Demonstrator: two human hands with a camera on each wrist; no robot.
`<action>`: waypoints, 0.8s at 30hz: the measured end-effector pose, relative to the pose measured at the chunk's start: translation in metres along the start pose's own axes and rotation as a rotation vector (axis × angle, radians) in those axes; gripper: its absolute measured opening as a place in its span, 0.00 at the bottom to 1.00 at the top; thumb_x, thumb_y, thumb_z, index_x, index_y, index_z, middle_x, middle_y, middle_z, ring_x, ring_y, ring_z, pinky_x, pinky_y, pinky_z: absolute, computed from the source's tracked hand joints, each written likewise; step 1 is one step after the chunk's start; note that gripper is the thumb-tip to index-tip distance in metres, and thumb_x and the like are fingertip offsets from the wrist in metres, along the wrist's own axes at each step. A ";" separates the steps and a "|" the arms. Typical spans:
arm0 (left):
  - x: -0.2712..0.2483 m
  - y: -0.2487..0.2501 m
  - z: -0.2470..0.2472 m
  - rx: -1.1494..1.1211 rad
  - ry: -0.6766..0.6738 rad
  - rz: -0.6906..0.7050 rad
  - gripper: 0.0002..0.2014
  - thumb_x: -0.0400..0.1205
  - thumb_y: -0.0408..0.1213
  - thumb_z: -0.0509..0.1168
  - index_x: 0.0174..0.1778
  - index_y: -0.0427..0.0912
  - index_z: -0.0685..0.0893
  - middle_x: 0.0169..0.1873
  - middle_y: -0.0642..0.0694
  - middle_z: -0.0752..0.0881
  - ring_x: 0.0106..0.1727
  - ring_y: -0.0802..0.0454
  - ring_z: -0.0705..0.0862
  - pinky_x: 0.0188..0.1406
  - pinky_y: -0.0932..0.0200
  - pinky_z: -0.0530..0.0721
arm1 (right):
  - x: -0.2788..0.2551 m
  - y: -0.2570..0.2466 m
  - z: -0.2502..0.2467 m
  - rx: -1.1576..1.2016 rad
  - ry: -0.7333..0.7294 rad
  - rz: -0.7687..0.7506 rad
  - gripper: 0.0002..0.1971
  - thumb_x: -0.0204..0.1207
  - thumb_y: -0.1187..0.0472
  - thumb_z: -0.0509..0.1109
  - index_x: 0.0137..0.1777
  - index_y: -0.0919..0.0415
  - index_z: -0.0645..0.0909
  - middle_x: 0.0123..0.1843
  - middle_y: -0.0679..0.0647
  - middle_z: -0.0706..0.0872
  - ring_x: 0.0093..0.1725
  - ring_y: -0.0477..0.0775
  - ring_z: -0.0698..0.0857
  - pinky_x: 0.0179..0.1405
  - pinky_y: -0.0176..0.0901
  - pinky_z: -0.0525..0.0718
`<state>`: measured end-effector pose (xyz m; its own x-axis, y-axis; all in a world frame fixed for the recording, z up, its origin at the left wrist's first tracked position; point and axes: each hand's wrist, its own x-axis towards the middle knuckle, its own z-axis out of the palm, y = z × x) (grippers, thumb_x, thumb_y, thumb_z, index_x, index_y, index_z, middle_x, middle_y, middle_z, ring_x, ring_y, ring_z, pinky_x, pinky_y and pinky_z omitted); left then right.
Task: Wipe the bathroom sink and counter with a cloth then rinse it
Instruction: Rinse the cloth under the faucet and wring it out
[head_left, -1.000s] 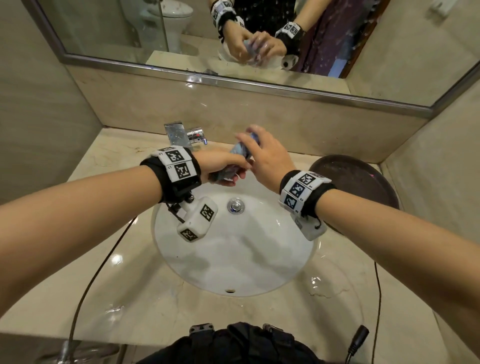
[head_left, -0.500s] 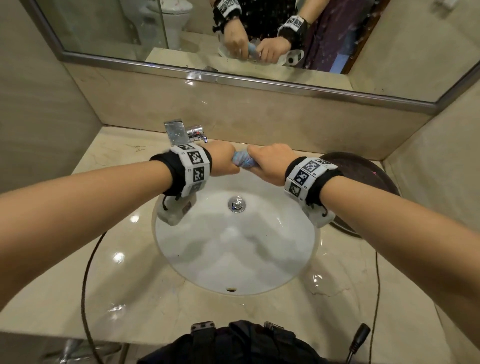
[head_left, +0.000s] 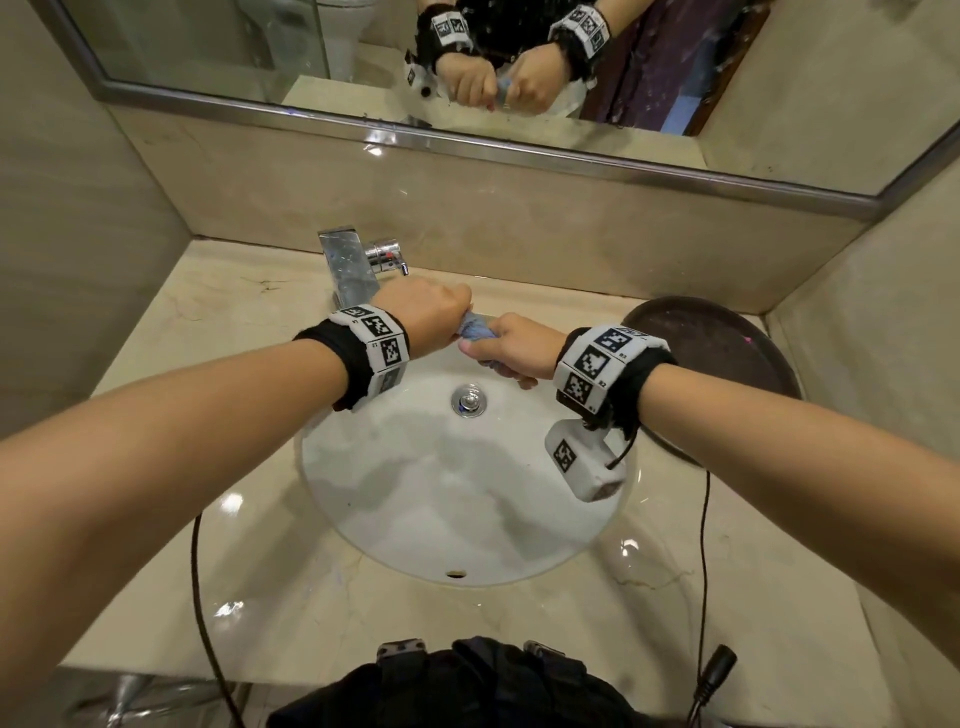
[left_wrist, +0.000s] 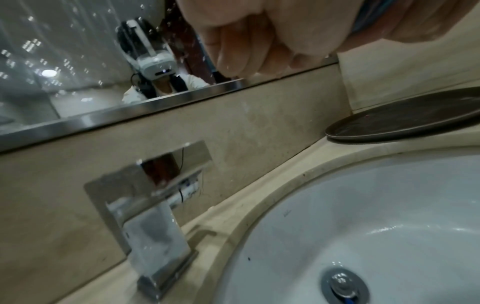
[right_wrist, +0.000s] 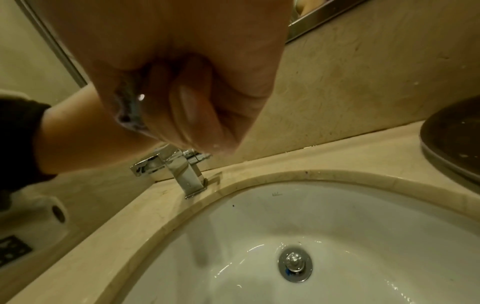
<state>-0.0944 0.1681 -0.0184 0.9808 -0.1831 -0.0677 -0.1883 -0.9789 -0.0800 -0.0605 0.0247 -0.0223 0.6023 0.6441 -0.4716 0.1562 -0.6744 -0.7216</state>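
Note:
A wet blue cloth (head_left: 475, 332) is twisted into a tight roll between both fists, held above the back of the white sink (head_left: 415, 499). My left hand (head_left: 434, 317) grips its left end, fingers (left_wrist: 233, 51) curled tight. My right hand (head_left: 514, 348) grips the right end, and a bit of the cloth (right_wrist: 127, 102) shows beside its curled fingers. The beige stone counter (head_left: 208, 312) surrounds the sink. The chrome tap (head_left: 348, 267) stands at the back left, just behind my left hand, and no water runs from it.
A dark round tray (head_left: 717, 353) lies on the counter at the right, close to my right wrist. The chrome drain plug (head_left: 469, 401) sits in the basin. A mirror (head_left: 519, 62) spans the back wall. Cables (head_left: 200, 597) hang over the counter's front edge.
Both hands went from loosely bunching the cloth to gripping its ends as fists. The fists have since turned against each other, twisting the cloth tighter.

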 end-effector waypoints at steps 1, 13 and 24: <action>0.000 -0.001 0.004 -0.008 0.009 0.000 0.15 0.86 0.42 0.51 0.55 0.34 0.76 0.46 0.34 0.87 0.46 0.36 0.85 0.43 0.49 0.81 | 0.001 0.001 0.001 -0.007 0.000 0.003 0.19 0.79 0.53 0.63 0.27 0.56 0.68 0.23 0.53 0.68 0.22 0.52 0.65 0.20 0.36 0.64; 0.000 -0.009 0.011 -0.479 0.051 -0.079 0.19 0.76 0.43 0.70 0.57 0.40 0.73 0.48 0.43 0.84 0.44 0.47 0.80 0.41 0.55 0.77 | 0.002 0.013 -0.010 -0.472 0.210 -0.028 0.19 0.79 0.46 0.63 0.58 0.62 0.76 0.50 0.57 0.83 0.49 0.59 0.80 0.42 0.39 0.68; -0.003 -0.016 -0.008 -1.099 0.119 -0.075 0.18 0.74 0.31 0.72 0.60 0.36 0.82 0.52 0.42 0.86 0.51 0.52 0.83 0.50 0.66 0.80 | -0.005 -0.001 -0.018 -0.080 0.445 -0.198 0.18 0.77 0.52 0.68 0.64 0.58 0.80 0.54 0.58 0.88 0.50 0.55 0.86 0.48 0.48 0.84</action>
<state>-0.0939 0.1838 -0.0089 0.9975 -0.0702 0.0009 -0.0377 -0.5245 0.8506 -0.0500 0.0153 -0.0104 0.8283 0.5577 -0.0547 0.3505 -0.5917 -0.7260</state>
